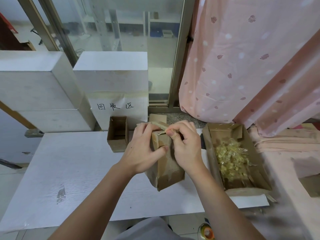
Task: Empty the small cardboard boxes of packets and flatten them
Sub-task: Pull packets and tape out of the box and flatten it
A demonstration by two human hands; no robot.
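A small brown cardboard box (166,172) stands on the white board (78,179) in the middle of the head view. My left hand (143,149) grips its upper left side, thumb across the front. My right hand (185,146) pinches a strip of tape or flap edge (160,126) at the box's top. To the right lies an open, larger cardboard tray (209,135) holding several clear packets (230,156). An empty small box (117,134) stands open to the left of my hands.
White foam blocks (110,77), one with a handwritten label, stand behind the board. A pink patterned curtain (242,58) hangs at the right. Flat cardboard (157,117) lies behind the held box. A tape roll (207,231) sits on the floor below.
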